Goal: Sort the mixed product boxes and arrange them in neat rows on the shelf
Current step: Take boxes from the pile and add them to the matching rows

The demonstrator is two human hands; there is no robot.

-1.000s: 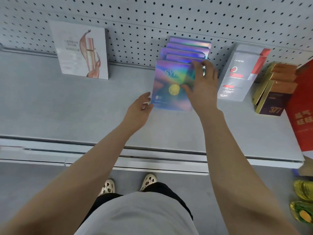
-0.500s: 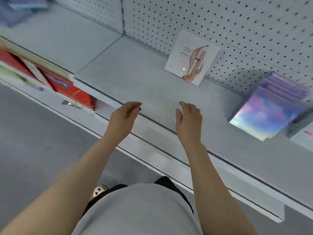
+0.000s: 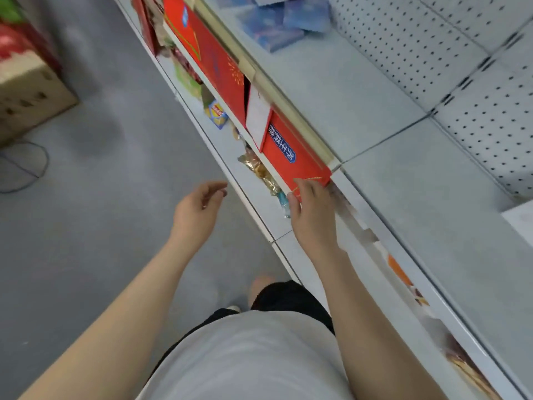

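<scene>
The view is swinging left, away from the iridescent boxes, and both hands are coming down to the lower shelf (image 3: 256, 203). The right hand (image 3: 313, 215) is touching the near corner of the red box (image 3: 291, 157), whose long axis is running away along the shelf; whether it is gripping yet, I cannot tell. The left hand (image 3: 197, 210) is hanging loosely curled, empty, farther off.

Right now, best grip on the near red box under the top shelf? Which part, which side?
Probably the red box by its near corner, from the aisle side: it stands on edge under the top shelf's lip, so only that end shows free. The right hand already touches there; the left hand hangs free.
</scene>
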